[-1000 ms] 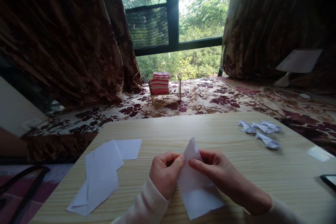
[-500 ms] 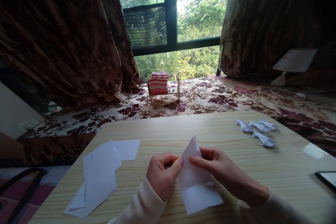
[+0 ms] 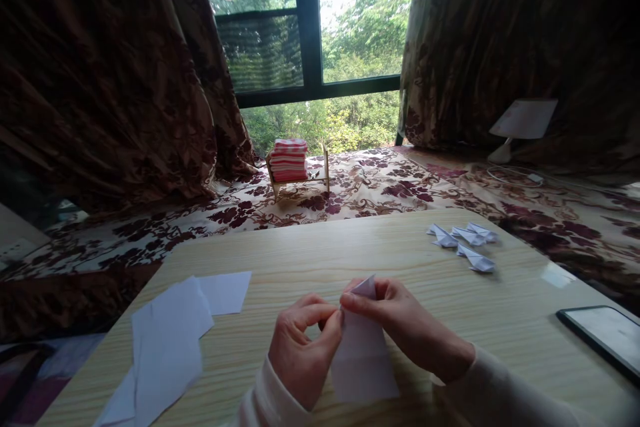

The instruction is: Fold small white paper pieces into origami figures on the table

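Between my hands is a white sheet of paper (image 3: 364,363), its upper end folded to a point and a crosswise crease showing lower down. My left hand (image 3: 306,343) pinches the paper's left edge between thumb and fingertips. My right hand (image 3: 400,317) grips the upper part, thumb across the front near the folded tip, fingers behind and partly hidden. The lower end of the sheet hangs close over the wooden table (image 3: 280,253); whether it touches the tabletop I cannot tell.
Loose white paper sheets (image 3: 170,340) overlap at the left. Several folded paper pieces (image 3: 475,259) lie at the back right. A dark-edged tablet or phone (image 3: 607,340) rests at the right edge. Beyond the table stand a small rack with striped cloths (image 3: 290,160) and a lamp (image 3: 523,119).
My right hand has moved left and up over the paper's pointed end, its thumb now near my left fingertips. The paper hangs straighter. The view has swung right, showing more of the dark-edged device.
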### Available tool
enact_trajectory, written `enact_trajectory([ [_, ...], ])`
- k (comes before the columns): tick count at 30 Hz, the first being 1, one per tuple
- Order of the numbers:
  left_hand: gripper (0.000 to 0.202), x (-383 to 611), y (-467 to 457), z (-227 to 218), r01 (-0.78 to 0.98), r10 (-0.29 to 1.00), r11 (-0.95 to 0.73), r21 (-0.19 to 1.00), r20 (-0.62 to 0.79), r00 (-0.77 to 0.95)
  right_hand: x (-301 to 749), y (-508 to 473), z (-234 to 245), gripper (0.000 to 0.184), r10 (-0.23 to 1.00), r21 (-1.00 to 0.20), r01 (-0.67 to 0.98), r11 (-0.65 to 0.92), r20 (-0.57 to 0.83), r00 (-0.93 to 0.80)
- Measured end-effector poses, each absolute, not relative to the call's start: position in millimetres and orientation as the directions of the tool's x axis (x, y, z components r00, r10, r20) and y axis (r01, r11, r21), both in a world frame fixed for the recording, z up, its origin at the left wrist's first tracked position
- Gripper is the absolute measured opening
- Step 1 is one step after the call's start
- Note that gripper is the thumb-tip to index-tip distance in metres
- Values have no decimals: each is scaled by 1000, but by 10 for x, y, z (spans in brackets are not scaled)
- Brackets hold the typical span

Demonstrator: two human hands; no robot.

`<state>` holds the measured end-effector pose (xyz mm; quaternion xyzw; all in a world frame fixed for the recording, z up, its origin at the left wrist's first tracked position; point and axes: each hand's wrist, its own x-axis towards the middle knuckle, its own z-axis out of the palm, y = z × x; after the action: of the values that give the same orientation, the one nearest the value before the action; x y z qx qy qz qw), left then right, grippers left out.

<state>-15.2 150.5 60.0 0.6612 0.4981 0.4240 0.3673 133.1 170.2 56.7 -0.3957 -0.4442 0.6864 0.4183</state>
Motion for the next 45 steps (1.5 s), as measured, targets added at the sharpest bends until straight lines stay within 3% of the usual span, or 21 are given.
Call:
enact_trajectory([
  [5, 25, -150, 1517, 620, 345, 975, -212, 915, 171, 144, 1345, 1735, 573, 32, 959, -964, -211, -163, -105, -261],
  [10, 25, -165, 1517, 610, 336, 980, -195, 922, 167, 113, 1514, 1910, 504, 30, 997, -971, -229, -66, -55, -53],
  [14, 25, -210, 1561, 547, 203, 994, -107, 973, 110, -6, 1607, 1954, 522, 28, 995, -975, -223, -19, -40, 90],
  [19, 25, -232, 1610, 496, 49, 1000, 4, 999, -3, -5, 1409, 1764, 582, 30, 970, -992, -94, -85, -61, -235],
  [27, 23, -249, 1637, 508, 17, 996, 85, 996, -85, -25, 1288, 1656, 534, 28, 948, -996, -9, -91, -84, -308],
  [34, 20, -286, 1633, 536, 64, 991, 135, 989, -136, 12, 1218, 1616, 485, 25, 945, -998, 57, -2, -20, -326],
  [40, 21, -320, 1657, 515, 80, 987, 163, 983, -163, -6, 1196, 1600, 431, 17, 950, -940, 235, 247, 187, -250],
  [45, 25, -366, 1704, 468, 35, 973, 225, 974, -226, 48, 1230, 1604, 391, 17, 883, -850, 283, 445, 363, -298],
])
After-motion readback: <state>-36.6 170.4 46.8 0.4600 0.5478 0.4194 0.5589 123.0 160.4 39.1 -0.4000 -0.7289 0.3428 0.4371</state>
